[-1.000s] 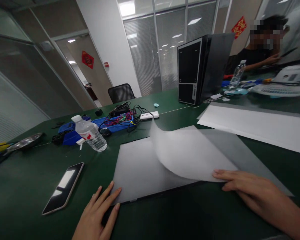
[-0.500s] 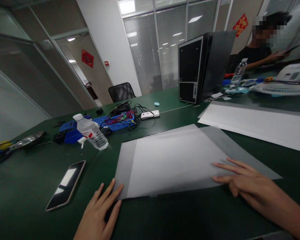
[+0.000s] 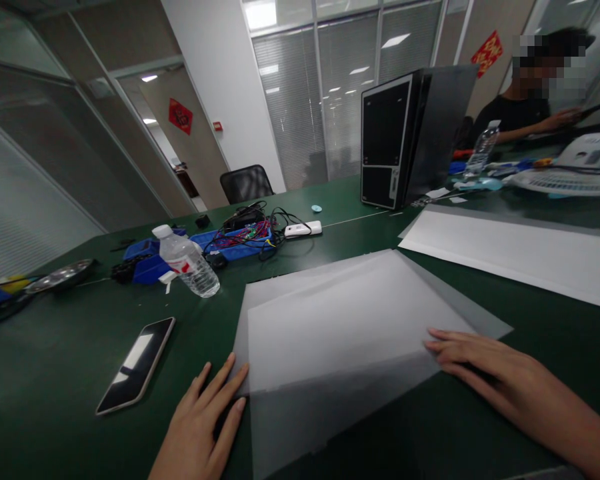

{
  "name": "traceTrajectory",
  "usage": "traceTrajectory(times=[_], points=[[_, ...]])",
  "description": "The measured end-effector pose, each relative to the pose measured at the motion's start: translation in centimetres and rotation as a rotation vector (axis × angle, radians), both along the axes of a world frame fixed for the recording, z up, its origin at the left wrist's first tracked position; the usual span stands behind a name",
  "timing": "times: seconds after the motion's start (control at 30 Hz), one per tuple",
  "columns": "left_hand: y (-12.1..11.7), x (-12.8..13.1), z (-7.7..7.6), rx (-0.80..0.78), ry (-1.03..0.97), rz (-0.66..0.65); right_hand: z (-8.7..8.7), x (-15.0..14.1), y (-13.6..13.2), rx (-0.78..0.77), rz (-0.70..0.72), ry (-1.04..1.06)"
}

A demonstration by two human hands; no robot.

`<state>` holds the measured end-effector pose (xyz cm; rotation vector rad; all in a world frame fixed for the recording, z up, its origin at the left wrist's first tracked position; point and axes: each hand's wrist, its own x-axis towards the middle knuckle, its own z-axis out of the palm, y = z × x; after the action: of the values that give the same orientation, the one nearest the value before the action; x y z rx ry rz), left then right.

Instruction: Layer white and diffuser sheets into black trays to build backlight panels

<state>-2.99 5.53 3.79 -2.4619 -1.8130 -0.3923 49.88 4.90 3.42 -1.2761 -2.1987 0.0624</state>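
Observation:
Two thin translucent paper sheets overlap on the table in front of me, whiter where they lie double. The upper sheet (image 3: 300,427) sits skewed, its near edge hanging lower toward me. The lower sheet (image 3: 480,313) shows at the far right and along the left side. My left hand (image 3: 205,413) rests with fingers spread, its fingertips on the left edge of the sheets. On the right edge lie the outstretched fingers of my right hand (image 3: 500,373), palm down; its thumb side is nearest the sheet's near edge.
Left of the sheets are a phone (image 3: 137,367) and a water bottle (image 3: 187,263). Behind them sits a blue tray (image 3: 245,248) of tangled wires. A black computer case (image 3: 410,137) stands at the back. More white sheets (image 3: 520,257) lie right; a person (image 3: 520,120) sits beyond.
The upper sheet has slid and turned toward me, so its near edge now reaches much lower. My right hand's fingers have come closer together on the sheet. My left hand stays nearly in place.

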Motion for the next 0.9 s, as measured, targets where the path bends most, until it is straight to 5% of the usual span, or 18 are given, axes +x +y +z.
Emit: traceTrajectory(times=[0.23,0.53,0.7,0.9], points=[[-0.3,0.1,0.1,0.001,-0.011,0.019,-1.0,0.3,-0.1,0.017,-0.01,-0.096],[-0.4,-0.1,0.8,0.004,0.053,-0.018,0.4,-1.1,-0.7,0.089,-0.002,-0.095],[-0.3,0.2,0.4,0.022,0.04,0.026,-0.4,0.2,-1.3,0.215,-0.204,0.003],[-0.4,0.1,0.3,0.04,0.021,0.005,-2.5,1.5,0.5,0.071,-0.37,-0.115]])
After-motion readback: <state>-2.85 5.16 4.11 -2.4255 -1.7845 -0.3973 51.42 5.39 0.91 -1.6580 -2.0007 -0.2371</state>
